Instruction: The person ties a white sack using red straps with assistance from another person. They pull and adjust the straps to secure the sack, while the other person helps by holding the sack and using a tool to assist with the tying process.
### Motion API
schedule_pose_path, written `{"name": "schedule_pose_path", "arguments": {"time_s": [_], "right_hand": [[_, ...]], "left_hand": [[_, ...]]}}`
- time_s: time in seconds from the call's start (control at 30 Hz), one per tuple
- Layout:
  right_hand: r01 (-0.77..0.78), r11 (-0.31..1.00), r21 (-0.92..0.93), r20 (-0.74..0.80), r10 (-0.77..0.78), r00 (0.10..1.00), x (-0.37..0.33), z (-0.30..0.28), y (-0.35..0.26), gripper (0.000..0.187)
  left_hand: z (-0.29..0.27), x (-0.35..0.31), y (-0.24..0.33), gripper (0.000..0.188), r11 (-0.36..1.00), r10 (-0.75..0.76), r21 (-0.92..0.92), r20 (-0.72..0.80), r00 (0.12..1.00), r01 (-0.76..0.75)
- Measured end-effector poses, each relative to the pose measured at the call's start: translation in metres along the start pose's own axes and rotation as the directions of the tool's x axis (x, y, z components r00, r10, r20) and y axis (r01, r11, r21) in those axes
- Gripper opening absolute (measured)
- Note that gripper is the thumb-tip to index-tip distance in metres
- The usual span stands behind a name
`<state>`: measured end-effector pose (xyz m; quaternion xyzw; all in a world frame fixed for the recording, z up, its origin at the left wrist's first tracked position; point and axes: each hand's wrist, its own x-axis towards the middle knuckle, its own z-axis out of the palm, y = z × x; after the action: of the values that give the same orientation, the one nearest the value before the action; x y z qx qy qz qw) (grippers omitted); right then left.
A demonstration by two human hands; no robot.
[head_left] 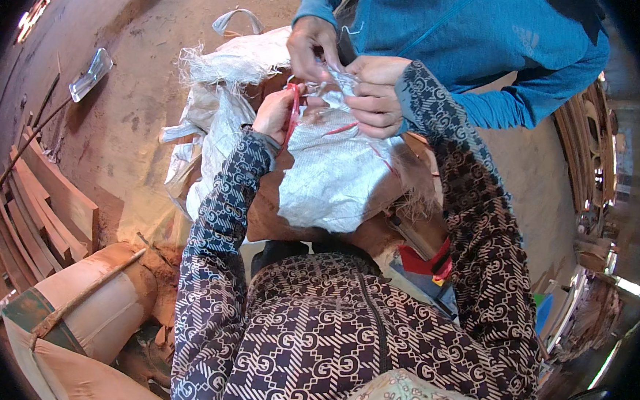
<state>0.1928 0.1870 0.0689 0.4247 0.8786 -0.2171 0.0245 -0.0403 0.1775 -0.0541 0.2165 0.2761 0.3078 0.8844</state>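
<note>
A white woven sack [336,179] lies in front of me with its top edge gathered upward. My right hand [377,104] is closed with its fingers around the gathered edge of the sack. At the left of that edge, my left hand [272,116] is closed on a red plastic string [294,114], which runs beside its fingers. A thinner length of the string crosses the sack below my right hand. Between my hands and beyond them, a co-worker's hand [313,49] pinches the same gathered edge. My left fingertips are partly hidden by the string and cloth.
Another person in a blue top [446,46] bends in from the far side. More frayed white sacks [224,84] lie to the left. Wooden boards [48,205] are stacked at far left, near a full sack [101,304]. Planks [587,150] stand at the right.
</note>
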Motion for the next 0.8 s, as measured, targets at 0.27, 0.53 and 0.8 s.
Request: {"name": "schedule_pose_path", "arguments": {"time_s": [0.27, 0.53, 0.8], "right_hand": [[0.665, 0.427, -0.612, 0.166, -0.753, 0.637, -0.045, -0.009, 0.005, 0.037], [0.596, 0.744, -0.3, -0.28, -0.667, 0.691, -0.055, 0.013, 0.018, 0.031], [-0.135, 0.297, 0.945, 0.083, 0.183, 0.98, -0.055, 0.036, 0.032, 0.018]], "left_hand": [[0.011, 0.005, -0.032, 0.042, 0.992, -0.113, -0.036, 0.208, 0.972, 0.124], [0.055, -0.02, -0.032, 0.033, 0.997, 0.069, 0.026, -0.128, 0.989, -0.066], [0.056, -0.014, -0.042, 0.033, 0.967, 0.09, 0.248, -0.141, 0.986, -0.053]]}}
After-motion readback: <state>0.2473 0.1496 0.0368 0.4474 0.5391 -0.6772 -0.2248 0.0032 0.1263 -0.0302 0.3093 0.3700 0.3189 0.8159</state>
